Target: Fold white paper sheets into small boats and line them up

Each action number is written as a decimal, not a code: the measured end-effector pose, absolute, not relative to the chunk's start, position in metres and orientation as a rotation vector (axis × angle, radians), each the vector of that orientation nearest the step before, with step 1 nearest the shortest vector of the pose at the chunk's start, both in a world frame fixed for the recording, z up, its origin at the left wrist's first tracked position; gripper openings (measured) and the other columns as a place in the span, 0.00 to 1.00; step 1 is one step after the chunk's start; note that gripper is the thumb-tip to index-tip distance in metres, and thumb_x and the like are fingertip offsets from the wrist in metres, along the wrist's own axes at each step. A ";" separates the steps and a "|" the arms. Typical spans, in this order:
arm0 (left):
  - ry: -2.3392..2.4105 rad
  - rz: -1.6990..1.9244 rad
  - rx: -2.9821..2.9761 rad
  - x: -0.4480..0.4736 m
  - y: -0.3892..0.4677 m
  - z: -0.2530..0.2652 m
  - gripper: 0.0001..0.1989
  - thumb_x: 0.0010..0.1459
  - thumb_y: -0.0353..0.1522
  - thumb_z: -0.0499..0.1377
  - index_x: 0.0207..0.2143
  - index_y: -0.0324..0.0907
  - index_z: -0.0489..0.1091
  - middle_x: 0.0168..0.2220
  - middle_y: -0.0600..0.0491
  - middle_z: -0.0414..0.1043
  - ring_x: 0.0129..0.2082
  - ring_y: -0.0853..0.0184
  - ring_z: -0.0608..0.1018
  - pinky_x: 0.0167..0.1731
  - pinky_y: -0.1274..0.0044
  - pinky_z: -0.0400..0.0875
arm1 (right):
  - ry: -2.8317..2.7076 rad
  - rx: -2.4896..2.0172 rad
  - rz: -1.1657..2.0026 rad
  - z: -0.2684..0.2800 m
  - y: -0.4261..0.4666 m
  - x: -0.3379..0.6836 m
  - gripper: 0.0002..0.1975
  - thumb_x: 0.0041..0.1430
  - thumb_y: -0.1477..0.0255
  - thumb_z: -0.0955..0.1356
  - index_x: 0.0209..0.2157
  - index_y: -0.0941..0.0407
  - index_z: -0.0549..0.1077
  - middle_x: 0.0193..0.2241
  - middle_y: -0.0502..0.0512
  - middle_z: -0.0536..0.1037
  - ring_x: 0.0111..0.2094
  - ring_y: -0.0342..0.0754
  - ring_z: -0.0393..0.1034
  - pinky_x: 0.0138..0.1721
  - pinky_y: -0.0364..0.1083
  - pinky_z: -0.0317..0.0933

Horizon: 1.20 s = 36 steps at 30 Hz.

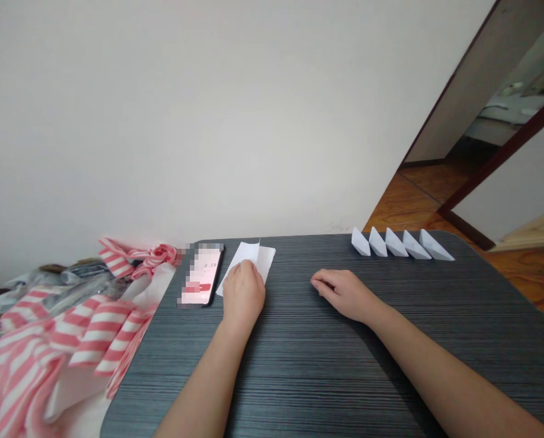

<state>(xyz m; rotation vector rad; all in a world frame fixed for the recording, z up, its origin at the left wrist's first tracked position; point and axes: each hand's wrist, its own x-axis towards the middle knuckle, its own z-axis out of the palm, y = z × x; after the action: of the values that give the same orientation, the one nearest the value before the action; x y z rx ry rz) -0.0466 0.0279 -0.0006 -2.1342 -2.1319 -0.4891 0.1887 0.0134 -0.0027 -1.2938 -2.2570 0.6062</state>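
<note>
My left hand (243, 293) is over a small pile of white paper sheets (266, 260) near the table's far edge. Its fingers are curled down onto a sheet, whose edge stands up a little from the pile; the fingertips are hidden behind the knuckles. To the right, my right hand (342, 293) hovers or rests just over the dark table, fingers curled together, with nothing visible in them. Several folded white paper pieces (396, 244), pointed like small boats, stand in a row at the back right, beyond my right hand.
A phone (201, 275) with a lit screen lies left of the paper. The dark, wood-grained table (290, 377) meets a white wall (254, 121). Red-and-white striped cloth (94, 328) is heaped beside the table's left edge. A doorway (445, 146) opens at right.
</note>
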 end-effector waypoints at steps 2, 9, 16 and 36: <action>-2.166 -0.536 -2.087 -0.048 0.028 0.001 0.12 0.62 0.32 0.43 0.36 0.38 0.64 0.30 0.44 0.71 0.33 0.56 0.74 0.32 0.70 0.62 | -2.260 -1.294 0.607 -0.003 0.013 0.188 0.09 0.62 0.71 0.59 0.33 0.55 0.70 0.29 0.51 0.75 0.31 0.45 0.68 0.34 0.42 0.58; -2.301 -0.953 -1.904 -0.051 0.021 0.013 0.11 0.62 0.34 0.44 0.41 0.39 0.61 0.28 0.47 0.71 0.26 0.60 0.74 0.27 0.73 0.60 | -2.250 -1.304 0.609 -0.004 0.014 0.188 0.10 0.62 0.71 0.60 0.33 0.55 0.71 0.29 0.51 0.75 0.31 0.45 0.69 0.33 0.43 0.58; -2.209 -2.082 -2.093 -0.035 0.011 0.009 0.09 0.62 0.37 0.46 0.37 0.42 0.60 0.27 0.55 0.63 0.25 0.70 0.67 0.26 0.79 0.61 | -1.980 -1.305 0.764 -0.005 0.014 0.188 0.11 0.61 0.68 0.60 0.40 0.55 0.71 0.31 0.53 0.76 0.32 0.47 0.70 0.35 0.44 0.61; -2.485 -2.353 -2.828 -0.015 0.009 0.001 0.17 0.57 0.40 0.52 0.46 0.42 0.62 0.21 0.58 0.68 0.17 0.72 0.68 0.18 0.82 0.61 | -1.488 -1.136 1.259 -0.012 0.014 0.192 0.12 0.58 0.68 0.63 0.43 0.56 0.69 0.24 0.49 0.72 0.24 0.43 0.65 0.24 0.41 0.59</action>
<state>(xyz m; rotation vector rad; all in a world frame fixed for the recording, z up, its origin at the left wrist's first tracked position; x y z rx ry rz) -0.0148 0.0094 0.0005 -2.8282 -2.4846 -2.3530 0.1918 0.0144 -0.0118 -1.1356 -1.4876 1.2586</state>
